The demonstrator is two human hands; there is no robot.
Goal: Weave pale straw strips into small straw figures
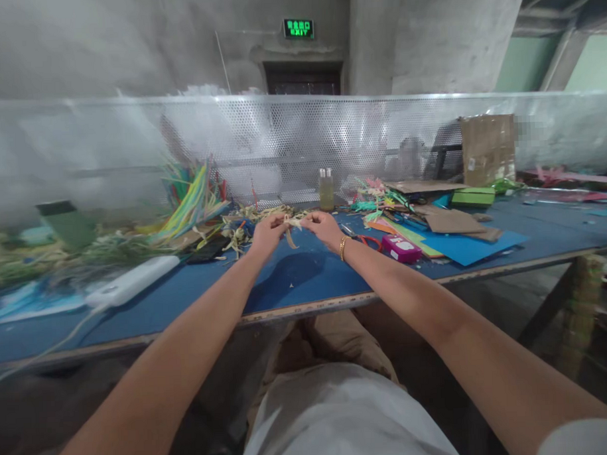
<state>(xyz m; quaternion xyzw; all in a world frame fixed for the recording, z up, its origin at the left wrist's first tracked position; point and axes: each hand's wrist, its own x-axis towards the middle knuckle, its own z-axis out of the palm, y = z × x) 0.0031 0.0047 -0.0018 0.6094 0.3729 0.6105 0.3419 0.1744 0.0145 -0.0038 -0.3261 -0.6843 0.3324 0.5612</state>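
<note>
A pale, straw-like strip [294, 223] is stretched between my two hands above the blue tabletop [305, 274]. My left hand [270, 232] pinches its left end, where a loose tail hangs down below the fingers. The fingers of my right hand [324, 227] are closed on the other end; a gold bracelet circles that wrist. Whether the strip is dried leaf, husk or paper I cannot make out. Dry, pale scraps [237, 236] lie just left of my left hand. Scissors with red handles [371, 241] rest to the right of my right hand.
A bottle of yellowish liquid [326, 190] stands behind my hands, before a perforated metal screen [300, 131]. Leftward are a white power strip [133, 281] and bundled coloured strips [190, 201]. Rightward lie a purple box [400, 248], blue paper [476, 248] and cardboard [455, 221].
</note>
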